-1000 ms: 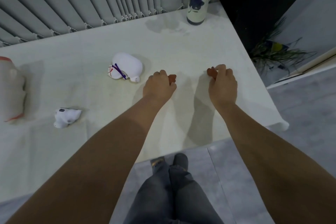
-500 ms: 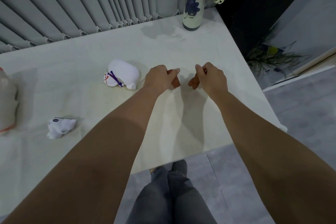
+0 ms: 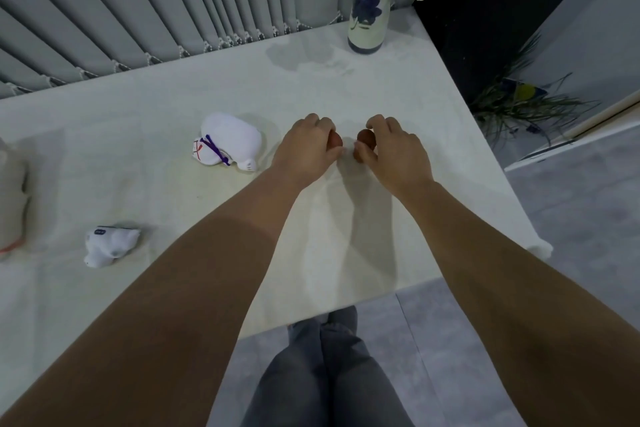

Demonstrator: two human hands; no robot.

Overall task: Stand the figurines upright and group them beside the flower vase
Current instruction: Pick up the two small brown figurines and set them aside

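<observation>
My left hand (image 3: pixel 306 149) is closed around a small brown figurine (image 3: pixel 335 140), mostly hidden by the fingers. My right hand (image 3: pixel 393 151) grips a second small brown figurine (image 3: pixel 365 138) close beside it, above the white table (image 3: pixel 398 87). A white figurine with a purple ribbon (image 3: pixel 228 142) lies on its side left of my left hand. A smaller white figurine (image 3: pixel 109 246) lies tipped over nearer the front left. The flower vase (image 3: pixel 369 7), white with blue flowers, stands at the table's far right corner.
A large pale figurine (image 3: pixel 10 198) is cut off by the left frame edge. Grey vertical blinds (image 3: pixel 156 3) hang behind the table. The table's right edge drops to a floor with a plant (image 3: pixel 519 104). My legs (image 3: pixel 325 371) stand at the front edge.
My right hand has moved left with its brown figurine until both hands nearly meet. The left hand has stayed roughly in place with its figurine.
</observation>
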